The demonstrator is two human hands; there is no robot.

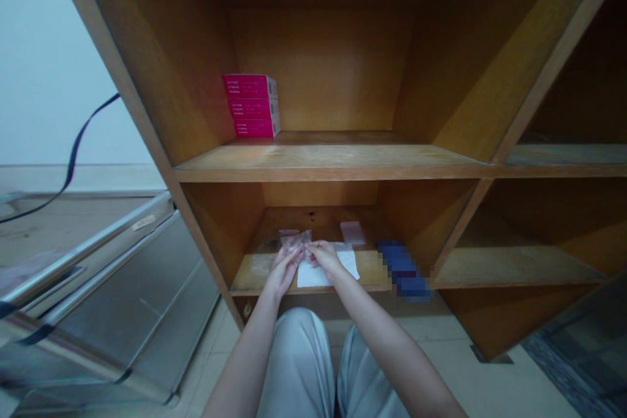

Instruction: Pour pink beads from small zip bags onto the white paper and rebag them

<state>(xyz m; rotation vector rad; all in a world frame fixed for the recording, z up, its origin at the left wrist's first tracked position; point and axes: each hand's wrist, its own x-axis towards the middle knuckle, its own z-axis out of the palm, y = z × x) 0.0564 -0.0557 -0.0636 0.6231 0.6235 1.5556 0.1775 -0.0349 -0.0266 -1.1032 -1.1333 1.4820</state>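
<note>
Left hand (285, 270) grips a clear plastic bag (300, 239); right hand (323, 255) pinches its edge; white paper (309, 275) beneath the right hand; pink boxes (251, 109) stacked above the left!

Single head-worn camera, looking forward and down over the knees (304, 359) to left hand (285, 268) and right hand (324, 255), shelves (333, 158) close ahead and filling most of the view.

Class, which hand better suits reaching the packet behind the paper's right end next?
Probably the right hand: both touch clear plastic, but it is nearer the packet than the left hand.
</note>
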